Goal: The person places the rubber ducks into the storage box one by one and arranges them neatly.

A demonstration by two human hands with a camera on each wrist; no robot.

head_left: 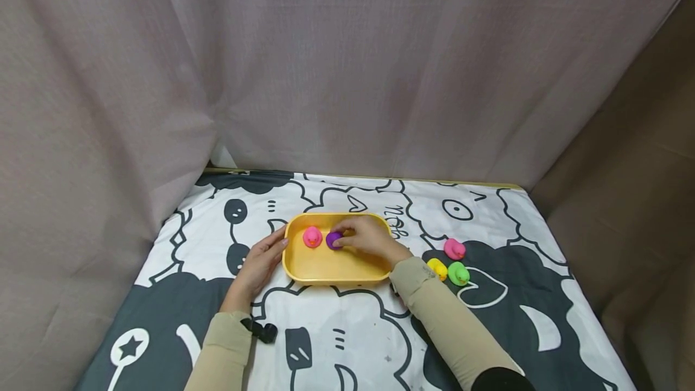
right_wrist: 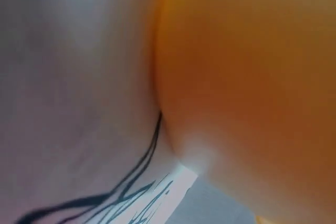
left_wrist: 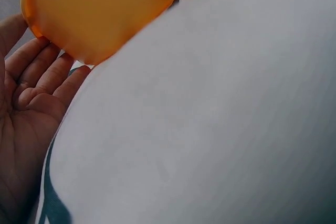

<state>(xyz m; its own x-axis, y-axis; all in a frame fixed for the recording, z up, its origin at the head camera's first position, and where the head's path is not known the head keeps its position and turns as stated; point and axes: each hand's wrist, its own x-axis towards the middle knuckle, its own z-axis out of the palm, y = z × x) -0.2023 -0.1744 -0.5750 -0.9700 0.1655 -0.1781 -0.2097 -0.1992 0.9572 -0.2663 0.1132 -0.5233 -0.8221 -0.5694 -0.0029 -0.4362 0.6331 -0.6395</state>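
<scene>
A yellow tray [head_left: 336, 272] lies on the patterned cloth with its long side across my view. Inside it, toward the left, sits a pink rubber duck [head_left: 312, 237]. Just to the right of that duck, my right hand [head_left: 371, 239] reaches over the tray's right side and pinches a small purple rubber duck [head_left: 333, 241], partly covered by the fingers. My left hand [head_left: 262, 267] holds the tray's left end, thumb at the rim and fingers along the outside wall. The left wrist view shows those fingers [left_wrist: 55, 77] against the tray's edge.
To the right of the tray a pink duck [head_left: 454, 249], a yellow duck [head_left: 437, 269] and a green duck [head_left: 458, 273] sit close together beside my right forearm. A grey curtain [head_left: 347, 77] hangs behind the table's far edge. A black strap [head_left: 260, 329] is on the left wrist.
</scene>
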